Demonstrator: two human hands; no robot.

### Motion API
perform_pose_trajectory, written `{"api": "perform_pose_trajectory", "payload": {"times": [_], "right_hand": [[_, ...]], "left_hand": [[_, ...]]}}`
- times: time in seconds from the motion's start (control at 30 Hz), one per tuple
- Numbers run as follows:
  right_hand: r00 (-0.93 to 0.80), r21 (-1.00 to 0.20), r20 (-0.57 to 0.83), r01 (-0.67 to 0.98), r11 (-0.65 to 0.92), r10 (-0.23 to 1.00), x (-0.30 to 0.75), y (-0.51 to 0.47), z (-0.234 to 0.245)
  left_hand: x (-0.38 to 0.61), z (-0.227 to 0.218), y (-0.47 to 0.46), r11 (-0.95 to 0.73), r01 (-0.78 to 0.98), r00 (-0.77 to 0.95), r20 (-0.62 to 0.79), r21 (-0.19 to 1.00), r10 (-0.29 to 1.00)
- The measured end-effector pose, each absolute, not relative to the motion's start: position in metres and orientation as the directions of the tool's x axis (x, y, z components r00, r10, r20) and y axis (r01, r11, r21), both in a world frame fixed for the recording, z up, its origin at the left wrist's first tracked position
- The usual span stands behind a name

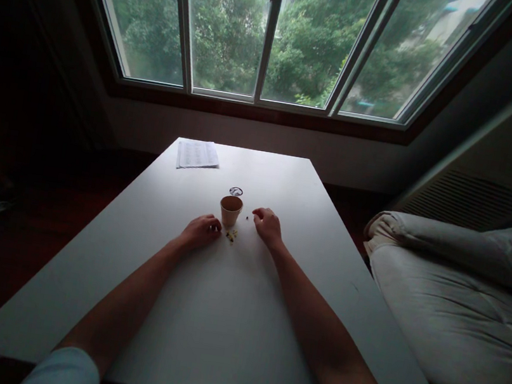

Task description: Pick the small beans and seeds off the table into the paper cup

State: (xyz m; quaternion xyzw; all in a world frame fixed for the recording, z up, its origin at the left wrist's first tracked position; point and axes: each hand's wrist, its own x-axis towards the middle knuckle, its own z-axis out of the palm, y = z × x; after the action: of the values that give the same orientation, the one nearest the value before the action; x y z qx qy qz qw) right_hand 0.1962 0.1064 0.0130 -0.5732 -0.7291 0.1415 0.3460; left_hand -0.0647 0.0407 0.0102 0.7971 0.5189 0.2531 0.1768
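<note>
A light brown paper cup [230,215] stands upright on the white table, its inside brown. Just in front of its base lies a small scatter of yellowish and dark bits [231,236], too small to name. My left hand [202,231] rests left of the cup, fingers loosely bent and a little apart, with nothing visible in them. To the right of the cup, my right hand [267,226] is loosely curved, its fingertips close to a tiny dark piece [247,218] on the table. Behind the cup lies a dark-rimmed round item [235,191], its kind unclear.
Printed sheets of paper [198,154] lie at the table's far left corner. The white table [227,322] reaches toward a wall with a window [231,34]. A pale padded seat or bedding [452,298] is close to the table's right side.
</note>
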Motion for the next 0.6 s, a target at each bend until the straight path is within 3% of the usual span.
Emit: {"api": "perform_pose_trajectory", "payload": {"times": [0.3, 0.6], "right_hand": [[-0.272, -0.393, 0.305, 0.837, 0.380, 0.913, 0.186, 0.103, -0.003], [-0.261, -0.380, 0.338, 0.841, 0.385, 0.904, 0.188, 0.100, -0.001]], "left_hand": [[-0.062, 0.010, 0.039, -0.387, 0.753, 0.324, 0.213, 0.533, 0.922], [-0.063, 0.014, 0.039, -0.398, 0.732, 0.353, 0.192, 0.554, 0.916]]}}
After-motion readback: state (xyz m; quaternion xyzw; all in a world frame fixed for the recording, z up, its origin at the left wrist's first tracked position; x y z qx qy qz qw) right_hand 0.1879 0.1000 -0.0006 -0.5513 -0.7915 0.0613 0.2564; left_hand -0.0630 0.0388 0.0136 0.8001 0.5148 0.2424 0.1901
